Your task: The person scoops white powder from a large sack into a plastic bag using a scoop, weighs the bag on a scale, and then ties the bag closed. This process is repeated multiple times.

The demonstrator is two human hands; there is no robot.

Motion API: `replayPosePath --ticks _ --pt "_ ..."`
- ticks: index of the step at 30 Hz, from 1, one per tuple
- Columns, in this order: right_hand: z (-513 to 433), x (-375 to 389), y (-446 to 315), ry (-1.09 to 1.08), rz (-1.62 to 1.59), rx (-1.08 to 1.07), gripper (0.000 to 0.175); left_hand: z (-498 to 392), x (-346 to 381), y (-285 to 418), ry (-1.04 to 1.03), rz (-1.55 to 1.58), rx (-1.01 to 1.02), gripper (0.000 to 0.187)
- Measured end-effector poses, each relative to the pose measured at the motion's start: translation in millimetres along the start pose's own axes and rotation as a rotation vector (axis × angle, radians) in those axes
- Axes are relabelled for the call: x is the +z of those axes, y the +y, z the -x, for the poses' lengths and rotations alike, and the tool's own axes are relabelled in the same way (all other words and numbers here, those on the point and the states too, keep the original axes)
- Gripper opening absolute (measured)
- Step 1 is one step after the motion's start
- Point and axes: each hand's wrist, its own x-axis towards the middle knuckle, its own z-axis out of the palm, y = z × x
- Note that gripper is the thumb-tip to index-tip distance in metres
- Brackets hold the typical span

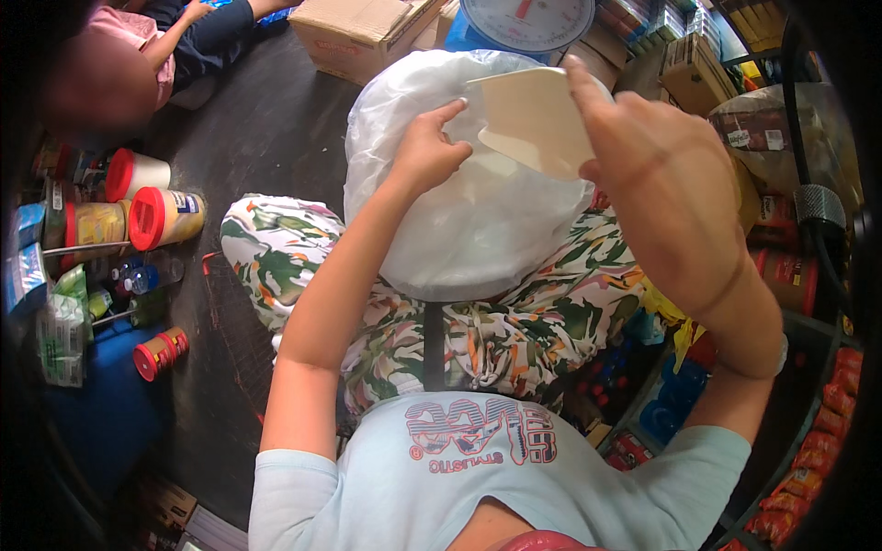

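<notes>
A large round container lined with a white plastic bag (475,234) stands before my lap, its contents pale and hard to make out. My right hand (620,131) grips a cream-coloured plastic scoop (534,120) by its far right end, tilted above the bag. To the left of the scoop, my left hand (434,148) hovers over or rests at the bag's inner left side; whether it touches cannot be told. Its index finger points toward the scoop, and nothing shows in its fingers.
A dial scale (527,21) stands just beyond the bag, beside a cardboard box (351,34). Red-lidded tubs (169,219) are at the left. Another person (131,62) sits at the far left. Packed goods (785,275) and a black cable with a metal mesh part (820,205) are at the right.
</notes>
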Motion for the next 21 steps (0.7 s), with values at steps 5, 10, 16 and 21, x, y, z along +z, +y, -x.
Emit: replayPosePath --ticks 5,10,16,21 --pt "0 103 -7 -0.597 -0.048 0.492 0.046 17 -5 3 0.026 -0.047 0.056 0.063" --pt "-23 332 -59 -0.565 -0.474 0.758 0.084 13 6 0 0.023 -0.117 0.078 0.063" --pt "6 293 -50 -0.499 -0.773 0.898 0.083 25 -1 -1 -0.003 -0.021 0.058 0.062" --pt "-4 323 -69 -0.259 -0.986 0.939 0.078 13 -2 -13 -0.011 -0.035 0.016 0.063"
